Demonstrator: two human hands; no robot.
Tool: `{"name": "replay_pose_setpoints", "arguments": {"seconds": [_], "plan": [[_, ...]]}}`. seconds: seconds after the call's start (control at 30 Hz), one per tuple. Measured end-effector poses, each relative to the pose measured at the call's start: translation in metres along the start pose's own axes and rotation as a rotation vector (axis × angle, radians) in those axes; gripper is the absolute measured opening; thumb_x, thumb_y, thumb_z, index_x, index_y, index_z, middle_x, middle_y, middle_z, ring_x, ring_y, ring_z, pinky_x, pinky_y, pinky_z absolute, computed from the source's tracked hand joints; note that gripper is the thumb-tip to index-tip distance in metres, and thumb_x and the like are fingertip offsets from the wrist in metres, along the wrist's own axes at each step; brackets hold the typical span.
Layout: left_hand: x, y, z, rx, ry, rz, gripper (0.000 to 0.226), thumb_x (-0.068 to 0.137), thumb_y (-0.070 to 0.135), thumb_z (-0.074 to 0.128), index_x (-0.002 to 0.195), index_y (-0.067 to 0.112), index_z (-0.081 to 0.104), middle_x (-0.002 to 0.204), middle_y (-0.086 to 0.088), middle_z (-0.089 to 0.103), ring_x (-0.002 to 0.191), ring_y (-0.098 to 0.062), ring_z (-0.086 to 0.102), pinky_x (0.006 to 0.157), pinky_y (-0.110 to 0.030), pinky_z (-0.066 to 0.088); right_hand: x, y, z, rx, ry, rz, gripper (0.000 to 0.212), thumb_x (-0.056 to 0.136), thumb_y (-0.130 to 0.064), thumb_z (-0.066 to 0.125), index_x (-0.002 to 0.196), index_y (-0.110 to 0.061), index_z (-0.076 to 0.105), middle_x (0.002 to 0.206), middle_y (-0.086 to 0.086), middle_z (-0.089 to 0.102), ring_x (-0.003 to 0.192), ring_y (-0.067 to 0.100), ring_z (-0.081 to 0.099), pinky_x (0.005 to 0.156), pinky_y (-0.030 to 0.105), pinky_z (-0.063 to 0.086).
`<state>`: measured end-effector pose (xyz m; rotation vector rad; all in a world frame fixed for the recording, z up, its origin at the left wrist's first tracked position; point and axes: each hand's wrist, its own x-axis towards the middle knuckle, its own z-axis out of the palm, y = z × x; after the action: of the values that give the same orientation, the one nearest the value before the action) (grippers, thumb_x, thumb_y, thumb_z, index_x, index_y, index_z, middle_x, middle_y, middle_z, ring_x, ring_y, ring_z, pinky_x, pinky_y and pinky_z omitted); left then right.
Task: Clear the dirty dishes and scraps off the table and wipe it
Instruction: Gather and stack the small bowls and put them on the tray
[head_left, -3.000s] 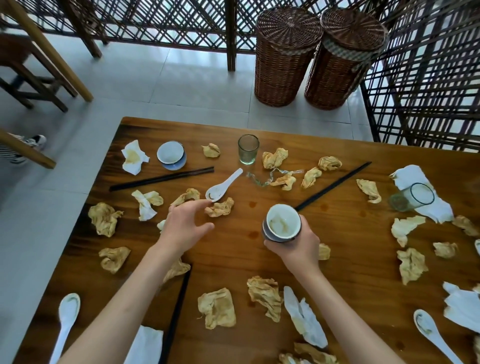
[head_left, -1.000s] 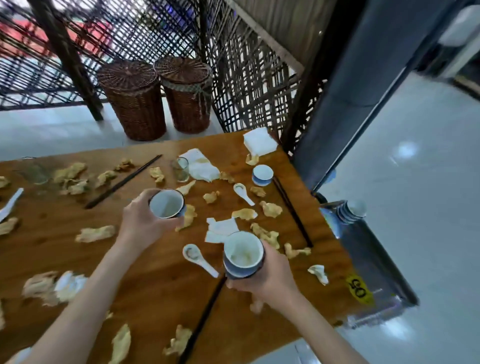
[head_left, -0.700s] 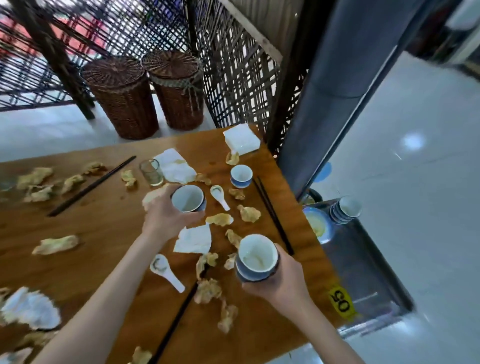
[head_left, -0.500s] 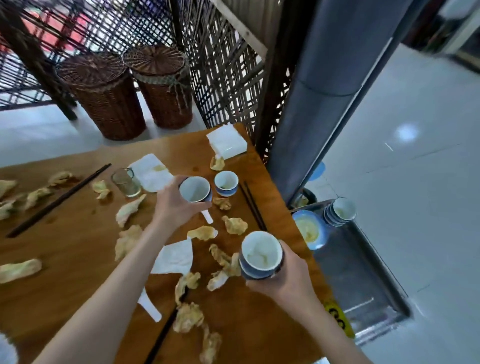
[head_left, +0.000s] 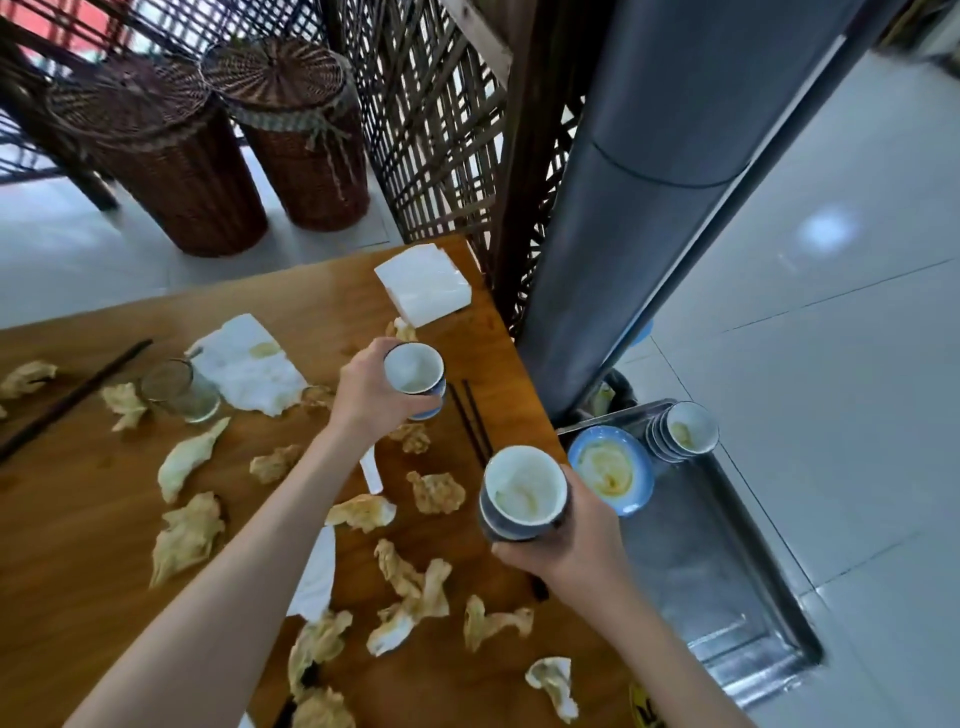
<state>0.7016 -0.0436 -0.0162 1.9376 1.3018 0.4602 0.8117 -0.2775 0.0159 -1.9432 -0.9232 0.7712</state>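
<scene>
My left hand (head_left: 371, 392) grips a small blue-and-white cup (head_left: 414, 370) at the table's far right, directly over a second cup whose blue base (head_left: 430, 411) shows under my fingers. My right hand (head_left: 574, 535) holds a stack of dirty blue-and-white cups (head_left: 522, 496) above the right edge of the wooden table (head_left: 78, 519). Crumpled yellowish scraps (head_left: 436, 491) and soiled white napkins (head_left: 247, 364) litter the table. An empty glass (head_left: 176, 391) stands at the left. A pair of dark chopsticks (head_left: 470, 422) lies between my hands.
A metal cart (head_left: 727, 597) beside the table's right edge carries a blue plate (head_left: 610, 470) and a stack of cups (head_left: 683, 432). A clean napkin pile (head_left: 423, 283) sits at the far corner. A grey pillar (head_left: 623, 208), lattice screen and two wicker baskets (head_left: 296, 135) stand behind.
The view has swung right along the table. My left hand picked up a cup and carried it right, over the cup beside the chopsticks. My right hand kept its stack.
</scene>
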Motion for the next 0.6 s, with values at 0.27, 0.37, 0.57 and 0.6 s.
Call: {"name": "replay_pose_setpoints", "arguments": {"seconds": [0.27, 0.37, 0.57, 0.6], "plan": [[0.006, -0.005, 0.005, 0.030, -0.026, 0.007, 0.081, 0.056, 0.032, 0.089, 0.126, 0.020, 0.049, 0.118, -0.002, 0.056, 0.105, -0.020, 0.049, 0.084, -0.036, 0.046, 0.009, 0.005, -0.007, 0.016, -0.001, 0.001, 0.064, 0.040, -0.041, 0.084, 0.097, -0.045, 0.054, 0.096, -0.027, 0.063, 0.093, -0.007, 0.059, 0.076, 0.018, 0.051], [0.007, -0.008, 0.008, 0.016, -0.019, 0.020, 0.080, 0.057, 0.031, 0.088, 0.126, 0.022, 0.049, 0.118, 0.000, 0.056, 0.107, -0.020, 0.049, 0.085, -0.034, 0.045, 0.010, 0.008, -0.009, 0.029, 0.004, 0.011, 0.064, 0.041, -0.040, 0.085, 0.096, -0.043, 0.054, 0.095, -0.027, 0.063, 0.092, -0.006, 0.059, 0.074, 0.017, 0.050], [0.002, -0.020, 0.021, -0.143, 0.018, -0.022, 0.086, 0.051, 0.030, 0.091, 0.122, 0.033, 0.043, 0.111, 0.013, 0.052, 0.104, -0.011, 0.049, 0.080, -0.023, 0.042, 0.011, 0.014, -0.009, 0.031, 0.002, 0.018, 0.064, 0.042, -0.036, 0.087, 0.097, -0.041, 0.055, 0.096, -0.027, 0.062, 0.094, -0.005, 0.059, 0.076, 0.019, 0.051], [0.003, -0.021, 0.024, -0.157, 0.023, -0.048, 0.086, 0.050, 0.030, 0.092, 0.121, 0.033, 0.043, 0.110, 0.013, 0.053, 0.104, -0.012, 0.050, 0.081, -0.027, 0.045, 0.011, 0.016, -0.009, 0.031, 0.005, 0.018, 0.064, 0.043, -0.034, 0.088, 0.096, -0.041, 0.054, 0.096, -0.028, 0.062, 0.094, -0.005, 0.058, 0.075, 0.017, 0.050]]}}
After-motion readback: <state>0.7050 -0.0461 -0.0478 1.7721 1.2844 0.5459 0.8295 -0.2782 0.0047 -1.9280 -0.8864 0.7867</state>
